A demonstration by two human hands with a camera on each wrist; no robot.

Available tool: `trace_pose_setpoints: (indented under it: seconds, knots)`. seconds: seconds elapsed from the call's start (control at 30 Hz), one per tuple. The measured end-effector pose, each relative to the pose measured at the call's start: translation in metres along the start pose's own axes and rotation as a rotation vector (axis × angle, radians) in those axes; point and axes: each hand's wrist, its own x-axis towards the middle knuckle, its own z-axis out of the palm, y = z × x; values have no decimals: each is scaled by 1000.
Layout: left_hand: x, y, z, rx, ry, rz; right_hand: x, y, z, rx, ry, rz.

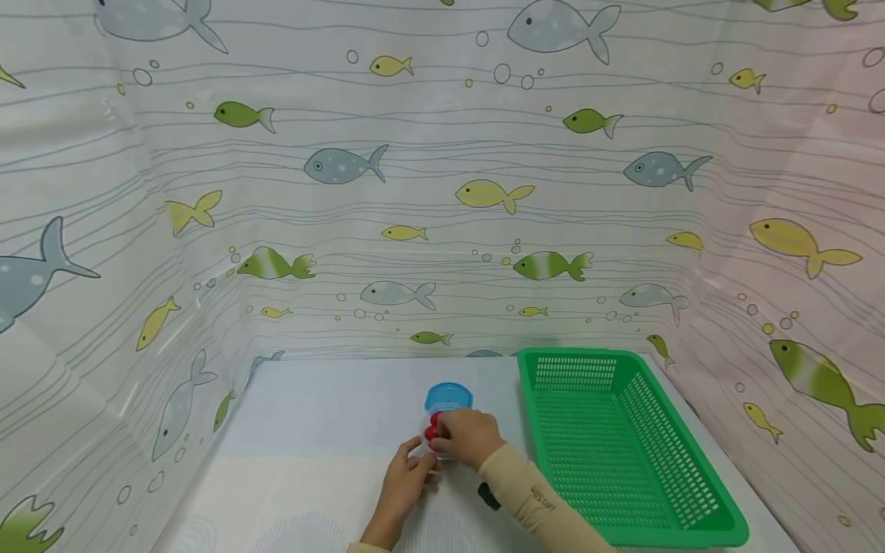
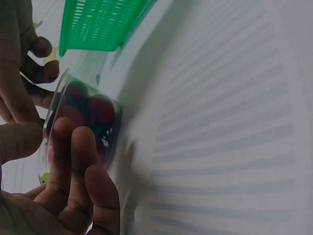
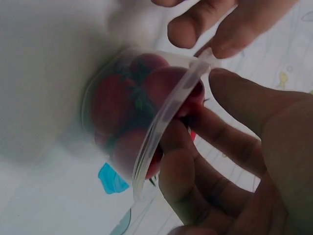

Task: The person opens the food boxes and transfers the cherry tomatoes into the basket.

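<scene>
A clear plastic tub [image 3: 142, 171] holds several red tomatoes [image 3: 113, 105] with green stem tops. It stands upright on the table in front of me. My left hand [image 1: 406, 478] holds the tub's near left side, thumb by the rim and fingers bent along the wall. From the right, my right hand [image 1: 472, 438] reaches over the rim, its curled fingers in among the tomatoes and gripping one. The fingers partly hide that tomato. Just behind the tub lies a blue lid [image 1: 449, 396].
A large green plastic basket [image 1: 639, 453] with slotted walls stands to the right, near the right forearm. The white table [image 1: 297, 415] extends to the left. Fish-patterned sheeting [image 1: 442, 253] encloses the back and both sides.
</scene>
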Motion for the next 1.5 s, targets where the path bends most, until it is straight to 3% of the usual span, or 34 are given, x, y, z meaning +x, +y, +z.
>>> trace_pose_setpoints:
  seconds: [0.13, 0.3, 0.57, 1.1, 1.23, 1.5]
  knots:
    - [0, 0, 0, 6, 2, 2, 2, -6, 7, -123, 94, 25]
    - [2, -1, 1, 17, 8, -8, 3, -12, 11, -237, 133, 52]
    - [3, -2, 1, 19, 5, -7, 2, -13, 8, -202, 98, 74]
    - [3, -2, 4, 37, 18, -12, 2, -6, 14, -247, 150, 12]
    - [3, -2, 4, 38, 20, -5, -1, -5, 6, -208, 115, -19]
    - [3, -1, 4, 41, 15, 8, -4, 3, -7, -98, -39, -67]
